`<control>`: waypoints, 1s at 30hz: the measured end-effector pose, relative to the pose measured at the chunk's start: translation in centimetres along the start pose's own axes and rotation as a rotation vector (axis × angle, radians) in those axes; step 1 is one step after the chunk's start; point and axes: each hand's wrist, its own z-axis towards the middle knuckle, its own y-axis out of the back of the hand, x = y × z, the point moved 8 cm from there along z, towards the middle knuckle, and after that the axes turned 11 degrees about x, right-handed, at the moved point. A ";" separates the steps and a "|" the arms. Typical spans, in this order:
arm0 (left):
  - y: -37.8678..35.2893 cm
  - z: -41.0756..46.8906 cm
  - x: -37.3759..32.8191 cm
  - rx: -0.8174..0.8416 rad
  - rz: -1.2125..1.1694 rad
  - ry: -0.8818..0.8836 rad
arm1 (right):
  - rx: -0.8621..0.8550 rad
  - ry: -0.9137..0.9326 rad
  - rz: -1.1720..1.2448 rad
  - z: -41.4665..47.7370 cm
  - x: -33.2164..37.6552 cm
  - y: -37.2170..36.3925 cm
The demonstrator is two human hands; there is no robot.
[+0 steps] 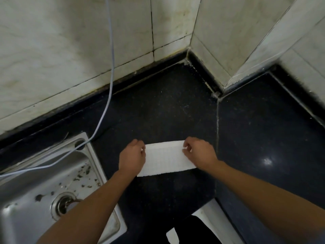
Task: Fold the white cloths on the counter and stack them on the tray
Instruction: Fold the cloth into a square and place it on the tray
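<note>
The grimy sink at lower left is close by; a dropped end could trail over its rim. At centre, the left hand pinches the left end of the white cloth and the right hand pinches its upper right corner. Uneven pulling would likely skew the fold.

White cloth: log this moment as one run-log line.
step: folding | white cloth: flat strip on black counter | left hand: holds left end | right hand: pinches right end
</note>
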 end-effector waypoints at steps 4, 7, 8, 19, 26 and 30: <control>-3.4 -4.3 -0.2 0.137 0.163 -0.071 | 0.205 0.134 -0.124 -2.2 2.0 -4.7; -4.4 -6.1 1.5 0.169 0.193 0.010 | 0.254 0.096 -0.147 -3.6 -0.1 -6.3; -4.3 -6.2 2.0 0.170 0.184 0.034 | 0.234 0.071 -0.130 -3.9 -1.0 -6.1; -2.7 -4.9 -0.5 0.112 0.414 -0.238 | -0.025 -0.207 0.043 -3.0 -3.7 -0.5; -3.7 -3.9 0.7 0.324 0.521 -0.147 | 0.139 -0.480 0.115 -0.8 -3.3 -2.7; -3.9 -3.8 0.9 0.320 0.517 -0.161 | 0.131 -0.572 0.484 -0.9 -4.5 -3.2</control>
